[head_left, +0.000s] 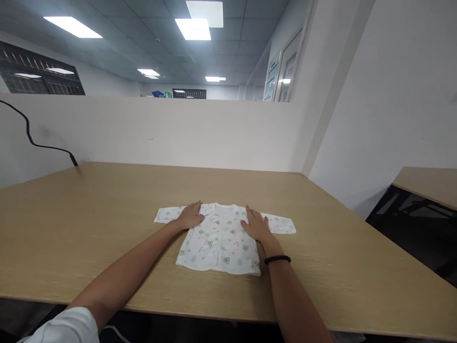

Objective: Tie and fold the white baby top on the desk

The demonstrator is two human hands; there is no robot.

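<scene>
A small white baby shirt point(219, 243) with a green and pink print lies flat on the wooden table point(107, 238), its sleeves spread out to both sides and its neckline facing away from me. My left hand point(191, 216) rests on the shirt's left shoulder, where the sleeve joins, with the fingers stretched out. On the opposite shoulder lies my right hand point(256, 225), its fingers spread over the cloth. Parts of both shoulders are hidden under my hands. A black beaded bracelet point(277, 259) circles my right wrist.
A low white partition point(193, 133) borders the far edge of the table. At the back left, a black cable point(50, 147) hangs down to the tabletop. Another table point(432, 183) stands to the right, beside the white wall point(389, 95).
</scene>
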